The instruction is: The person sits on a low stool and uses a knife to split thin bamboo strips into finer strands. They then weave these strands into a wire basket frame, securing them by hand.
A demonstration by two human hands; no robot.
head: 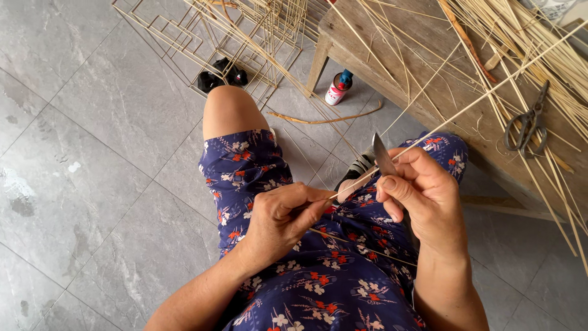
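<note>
My left hand (278, 219) pinches the near end of a long thin bamboo strip (465, 110) that runs up to the right over the bench. My right hand (425, 197) grips a knife (383, 157). Its grey blade points up and rests against the strip, with my thumb pressing beside it. Both hands are over my lap, which is covered by a dark blue flowered dress (318, 270). Another thin strip (361, 245) lies across the dress below my hands.
A wooden bench (429, 79) at the upper right carries many bamboo strips (527, 37) and grey scissors (527, 125). A small red-and-white can (337, 89) stands beside its leg. Bent bamboo frames (233, 30) lie on the grey tiled floor (92, 153) at the top.
</note>
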